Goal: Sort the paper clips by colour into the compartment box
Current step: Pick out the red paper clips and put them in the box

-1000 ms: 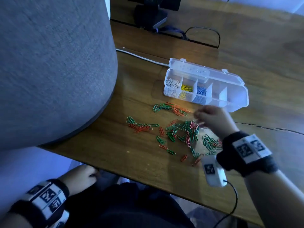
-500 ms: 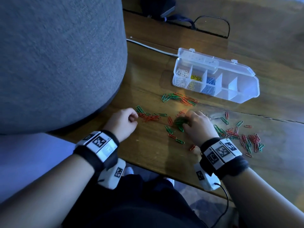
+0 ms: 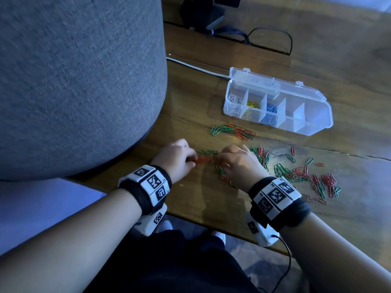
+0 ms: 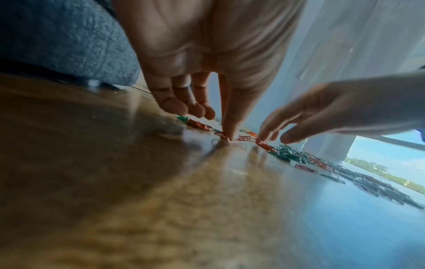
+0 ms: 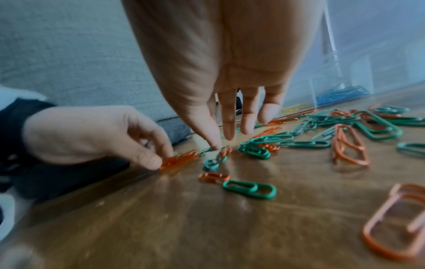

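Note:
A clear compartment box (image 3: pixel 304 129) stands open at the back. Its left three compartments hold white clips (image 3: pixel 233 102), yellow clips (image 3: pixel 251 106) and blue clips (image 3: pixel 270 113); the two on the right look bare. Green and orange paper clips (image 3: pixel 306 178) lie scattered on the wooden table. My left hand (image 3: pixel 191 162) pinches a small bunch of orange clips (image 5: pixel 179 159) with thumb and forefinger (image 4: pixel 227 134). Beside it, my right hand (image 3: pixel 222 160) has straight fingers pointing down, and its thumb tip (image 5: pixel 216 145) touches clips on the table.
A large grey fabric-covered round body (image 3: pixel 84 81) overhangs the table's left side. A white cable (image 3: pixel 196 67) and a black cable loop (image 3: pixel 270 39) lie behind the box. More mixed clips (image 3: pixel 232 131) lie before the box. The table's near edge (image 3: pixel 190 214) runs under my wrists.
My left hand came up from below the table onto the clips. My right hand dropped from near the box to the table, and the hands have closed in on the orange bunch.

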Action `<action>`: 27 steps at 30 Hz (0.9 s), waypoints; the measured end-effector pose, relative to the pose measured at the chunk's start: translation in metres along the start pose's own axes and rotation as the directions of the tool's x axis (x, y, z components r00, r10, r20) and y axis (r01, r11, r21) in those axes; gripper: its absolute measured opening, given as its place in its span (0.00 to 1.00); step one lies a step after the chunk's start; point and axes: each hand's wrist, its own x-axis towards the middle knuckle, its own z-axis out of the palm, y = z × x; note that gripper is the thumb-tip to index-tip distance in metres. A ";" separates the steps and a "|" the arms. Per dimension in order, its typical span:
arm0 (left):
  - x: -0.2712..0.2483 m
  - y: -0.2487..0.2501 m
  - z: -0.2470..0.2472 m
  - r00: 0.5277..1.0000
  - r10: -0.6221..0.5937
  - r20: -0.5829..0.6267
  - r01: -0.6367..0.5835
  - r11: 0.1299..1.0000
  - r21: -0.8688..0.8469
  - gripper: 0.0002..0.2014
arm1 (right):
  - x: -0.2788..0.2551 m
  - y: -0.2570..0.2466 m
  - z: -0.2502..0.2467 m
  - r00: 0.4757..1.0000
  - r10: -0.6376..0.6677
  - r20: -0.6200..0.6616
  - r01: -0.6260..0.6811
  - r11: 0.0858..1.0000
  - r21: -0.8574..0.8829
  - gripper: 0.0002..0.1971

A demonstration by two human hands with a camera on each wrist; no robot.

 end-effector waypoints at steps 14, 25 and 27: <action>-0.001 -0.001 -0.008 0.992 -0.081 -0.096 0.059 0.977 -0.206 0.03 | 0.008 0.036 -0.017 0.956 0.285 -0.068 -0.277 0.955 0.102 0.14; 0.003 -0.003 -0.013 0.955 -0.291 0.060 0.258 0.713 -0.652 0.02 | 0.039 0.059 -0.033 0.884 0.445 -0.143 -0.389 0.869 0.305 0.18; 0.004 0.004 -0.015 0.951 -0.296 0.086 0.265 0.645 -0.717 0.02 | 0.046 0.059 -0.031 0.905 0.408 -0.119 -0.371 0.895 0.247 0.16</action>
